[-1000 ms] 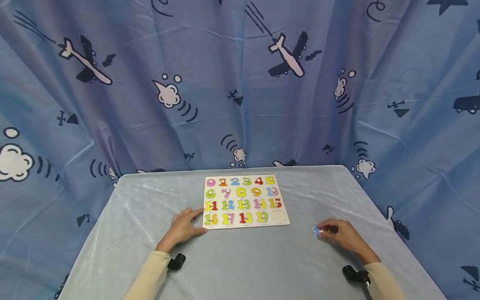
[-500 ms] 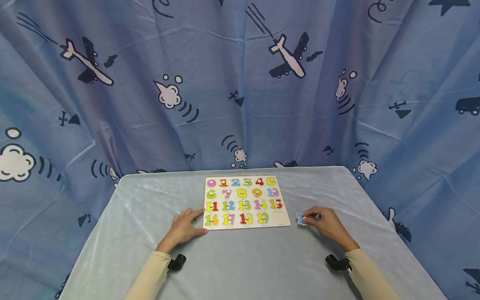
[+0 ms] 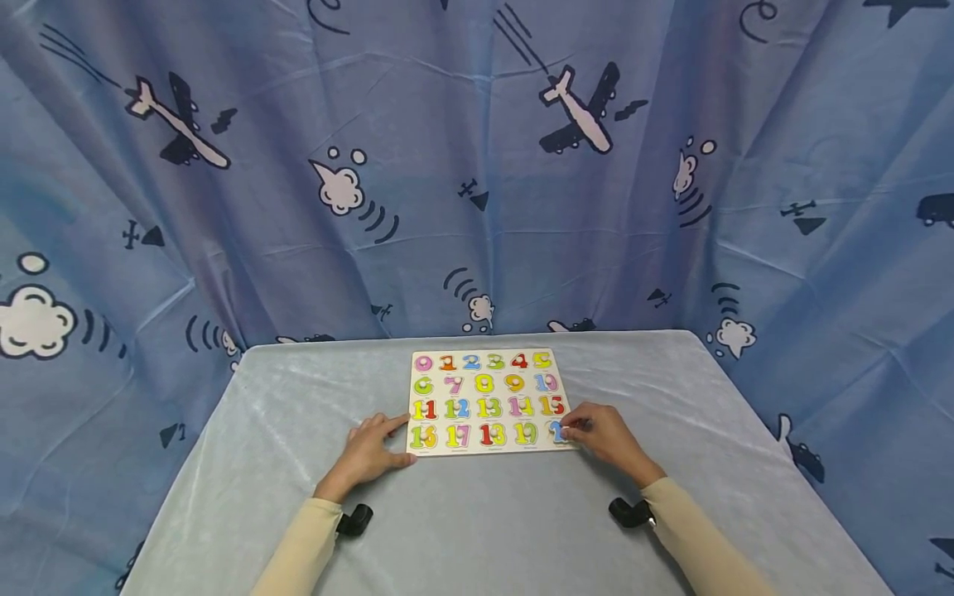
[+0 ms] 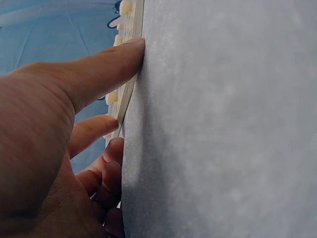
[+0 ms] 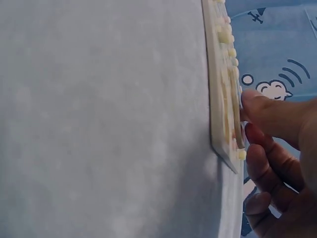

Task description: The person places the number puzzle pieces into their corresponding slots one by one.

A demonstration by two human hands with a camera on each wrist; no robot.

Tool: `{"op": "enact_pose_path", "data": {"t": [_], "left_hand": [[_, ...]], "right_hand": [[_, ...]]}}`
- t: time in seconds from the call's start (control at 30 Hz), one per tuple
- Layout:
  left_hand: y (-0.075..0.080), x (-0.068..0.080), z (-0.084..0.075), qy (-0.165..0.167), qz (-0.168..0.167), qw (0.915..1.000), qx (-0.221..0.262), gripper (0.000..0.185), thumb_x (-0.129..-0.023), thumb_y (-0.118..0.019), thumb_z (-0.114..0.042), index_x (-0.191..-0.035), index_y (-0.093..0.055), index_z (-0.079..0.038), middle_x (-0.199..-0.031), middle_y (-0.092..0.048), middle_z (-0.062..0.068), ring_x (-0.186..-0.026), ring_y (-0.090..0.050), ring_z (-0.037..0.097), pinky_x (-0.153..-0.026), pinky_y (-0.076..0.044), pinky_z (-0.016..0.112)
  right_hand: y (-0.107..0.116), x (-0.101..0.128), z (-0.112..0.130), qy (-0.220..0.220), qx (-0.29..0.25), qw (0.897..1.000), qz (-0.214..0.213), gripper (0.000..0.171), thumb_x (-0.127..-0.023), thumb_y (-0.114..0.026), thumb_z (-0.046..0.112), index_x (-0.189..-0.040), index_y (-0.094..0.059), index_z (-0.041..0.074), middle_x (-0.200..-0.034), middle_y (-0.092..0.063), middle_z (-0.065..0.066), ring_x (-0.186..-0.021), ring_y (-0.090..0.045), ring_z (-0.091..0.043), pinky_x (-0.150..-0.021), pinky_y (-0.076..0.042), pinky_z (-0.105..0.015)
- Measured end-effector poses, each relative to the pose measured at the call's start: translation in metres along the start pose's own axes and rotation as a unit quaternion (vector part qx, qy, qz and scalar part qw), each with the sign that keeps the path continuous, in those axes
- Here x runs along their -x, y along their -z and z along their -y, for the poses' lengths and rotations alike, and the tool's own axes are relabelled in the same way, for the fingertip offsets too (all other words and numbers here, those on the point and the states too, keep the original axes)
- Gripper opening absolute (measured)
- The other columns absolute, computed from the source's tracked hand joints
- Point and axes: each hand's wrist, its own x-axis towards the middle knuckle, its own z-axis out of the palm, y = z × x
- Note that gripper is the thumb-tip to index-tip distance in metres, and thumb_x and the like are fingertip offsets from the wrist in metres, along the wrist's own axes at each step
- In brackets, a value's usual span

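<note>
A wooden number puzzle board lies on the table, its rows filled with coloured, knobbed numbers from 0 upward. My left hand rests at its left side, thumb and index finger touching the edge and lower-left corner. Between thumb and fingertips, my right hand pinches a number puzzle piece with a blue 2 showing; the fingers cover its other part. This piece is over the lower-right recess. In the right wrist view, the held piece appears just above the board's surface; whether it sits in the recess I cannot tell.
A pale grey cloth covers the table. Behind it hangs a blue curtain printed with planes and clouds. Black wrist cameras are strapped on both wrists, the left camera and the right camera.
My right hand has carried the number piece leftward from the table's right side to the board's lower-right recess. The left hand has stayed at the board's left edge.
</note>
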Motion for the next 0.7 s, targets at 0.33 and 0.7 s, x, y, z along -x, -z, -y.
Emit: {"op": "enact_pose_path", "data": {"t": [0.33,0.7], "left_hand": [[0.003,-0.001,-0.001,0.0,-0.001,1.0,-0.003,0.074,-0.076,-0.084,-0.037,-0.142,-0.054,-0.019,-0.089,-0.048,-0.002,-0.081,-0.04,0.013,-0.082,-0.027,0.036],[0.001,0.001,-0.001,0.002,-0.001,1.0,0.001,0.074,-0.076,-0.084,-0.037,-0.141,-0.055,-0.019,-0.088,-0.047,-0.002,-0.08,-0.039,0.013,-0.081,-0.027,0.037]], "right_hand": [[-0.008,-0.005,-0.003,-0.004,0.003,1.0,-0.003,0.013,-0.078,-0.082,0.014,-0.09,-0.077,0.012,-0.081,-0.068,0.005,-0.075,-0.056,-0.007,-0.07,-0.047,-0.024],[-0.009,-0.011,-0.002,-0.032,-0.007,0.999,0.033,0.008,-0.079,-0.081,0.014,-0.086,-0.078,0.012,-0.079,-0.069,0.003,-0.072,-0.055,-0.007,-0.065,-0.045,-0.021]]}}
